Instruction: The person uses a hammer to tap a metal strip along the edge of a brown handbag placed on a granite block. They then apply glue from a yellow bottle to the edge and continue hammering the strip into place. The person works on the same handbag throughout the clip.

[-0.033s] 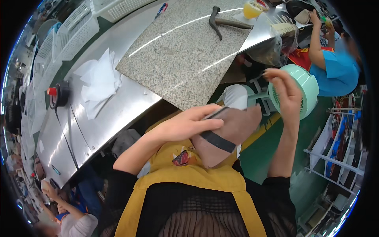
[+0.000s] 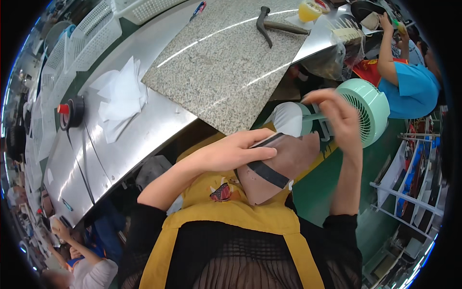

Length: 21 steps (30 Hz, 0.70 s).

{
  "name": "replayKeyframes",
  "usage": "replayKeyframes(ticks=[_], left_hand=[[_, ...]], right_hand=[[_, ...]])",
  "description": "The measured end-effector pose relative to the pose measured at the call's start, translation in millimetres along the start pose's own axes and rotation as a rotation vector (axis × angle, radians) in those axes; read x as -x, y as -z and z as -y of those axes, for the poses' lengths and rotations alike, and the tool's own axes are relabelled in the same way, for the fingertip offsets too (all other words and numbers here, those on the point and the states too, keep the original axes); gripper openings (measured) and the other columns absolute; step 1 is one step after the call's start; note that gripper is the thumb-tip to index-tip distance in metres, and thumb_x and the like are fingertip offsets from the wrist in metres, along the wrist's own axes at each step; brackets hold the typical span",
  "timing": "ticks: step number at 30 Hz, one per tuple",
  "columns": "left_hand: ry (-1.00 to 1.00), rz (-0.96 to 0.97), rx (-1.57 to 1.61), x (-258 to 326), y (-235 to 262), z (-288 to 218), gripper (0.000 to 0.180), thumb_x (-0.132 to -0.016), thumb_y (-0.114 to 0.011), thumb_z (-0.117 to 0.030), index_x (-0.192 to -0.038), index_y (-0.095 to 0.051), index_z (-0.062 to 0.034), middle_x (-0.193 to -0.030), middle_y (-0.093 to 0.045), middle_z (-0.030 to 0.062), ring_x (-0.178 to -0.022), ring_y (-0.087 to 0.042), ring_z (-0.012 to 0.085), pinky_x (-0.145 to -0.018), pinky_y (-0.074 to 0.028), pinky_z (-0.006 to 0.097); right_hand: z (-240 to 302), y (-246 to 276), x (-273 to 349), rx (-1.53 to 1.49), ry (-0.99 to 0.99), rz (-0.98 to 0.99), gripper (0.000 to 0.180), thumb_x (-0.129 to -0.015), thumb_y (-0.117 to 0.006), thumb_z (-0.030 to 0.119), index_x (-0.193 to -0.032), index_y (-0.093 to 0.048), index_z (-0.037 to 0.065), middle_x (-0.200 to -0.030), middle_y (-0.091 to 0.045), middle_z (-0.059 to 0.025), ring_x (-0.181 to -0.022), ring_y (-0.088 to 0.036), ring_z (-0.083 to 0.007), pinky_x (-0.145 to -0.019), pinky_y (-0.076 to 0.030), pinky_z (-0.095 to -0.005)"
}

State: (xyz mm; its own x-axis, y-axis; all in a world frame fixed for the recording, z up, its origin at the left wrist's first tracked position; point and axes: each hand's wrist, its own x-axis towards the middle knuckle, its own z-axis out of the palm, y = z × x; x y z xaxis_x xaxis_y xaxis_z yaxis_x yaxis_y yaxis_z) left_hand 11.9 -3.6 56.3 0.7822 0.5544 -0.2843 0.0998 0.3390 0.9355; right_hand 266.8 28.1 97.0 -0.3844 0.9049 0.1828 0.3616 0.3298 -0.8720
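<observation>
My left hand [image 2: 231, 153] lies flat on the upper edge of a brown shoe-upper piece [image 2: 281, 166], fingers extended and pressed against it; thumb position underneath cannot be confirmed, so whether this is a pinch or only a press I cannot tell. The piece sits over my lap, just in front of the yellow apron [image 2: 226, 212], and carries a black strap [image 2: 267, 173] running diagonally across its lower face.

My right hand [image 2: 337, 115] is raised beside the piece, fingers curled loosely over the body of a mint-green fan [image 2: 370, 111]. Fingertips touch the fan housing (contact visible along its near side), but the hand is not closed around it.

Surroundings noted: a speckled granite slab [image 2: 226, 62] rests on the steel workbench [image 2: 96, 159], its corner overhanging toward me. A hammer [image 2: 269, 26] lies at the slab's far end. White paper sheets [image 2: 120, 98] and a roll of black tape [image 2: 72, 111] sit on the bench to my left. Another person in a blue shirt [image 2: 409, 89] works at the far right, well apart from my hands.
</observation>
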Motion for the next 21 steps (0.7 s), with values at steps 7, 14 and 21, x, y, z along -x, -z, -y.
replayKeyframes(ticks=[7,14,21], left_hand=[[-0.042,-0.011,-0.316,26,20,10,0.038,-0.093,-0.058,-0.024,-0.125,-0.054,-0.0024,-0.110,-0.061,0.0075,-0.100,-0.055,0.0120,-0.089,-0.044,0.028],[0.064,-0.146,-0.735,47,36,51,0.038,-0.089,-0.060,-0.034,-0.113,-0.060,-0.0042,-0.093,-0.063,0.0131,-0.093,-0.061,0.0290,-0.078,-0.049,0.036],[-0.180,-0.280,-0.941,26,19,51,0.026,-0.083,-0.066,-0.023,-0.103,-0.062,-0.0075,-0.086,-0.059,0.0079,-0.083,-0.060,0.0291,-0.068,-0.049,0.038]], right_hand=[[-28,-38,-24,0.016,-0.103,0.868,0.024,-0.089,-0.059,0.022,-0.100,-0.065,0.002,-0.097,-0.063,-0.0071,-0.092,-0.056,-0.0165,-0.084,-0.043,-0.0306],[-31,-59,-26,0.305,0.236,0.845,0.018,-0.078,-0.071,0.022,-0.085,-0.066,0.007,-0.082,-0.059,-0.0035,-0.090,-0.055,-0.0215,-0.094,-0.038,-0.0393],[-28,-89,-22,0.433,0.428,0.694,0.019,-0.076,-0.071,0.027,-0.079,-0.064,0.010,-0.069,-0.056,-0.0005,-0.082,-0.056,-0.0193,-0.099,-0.035,-0.0413]])
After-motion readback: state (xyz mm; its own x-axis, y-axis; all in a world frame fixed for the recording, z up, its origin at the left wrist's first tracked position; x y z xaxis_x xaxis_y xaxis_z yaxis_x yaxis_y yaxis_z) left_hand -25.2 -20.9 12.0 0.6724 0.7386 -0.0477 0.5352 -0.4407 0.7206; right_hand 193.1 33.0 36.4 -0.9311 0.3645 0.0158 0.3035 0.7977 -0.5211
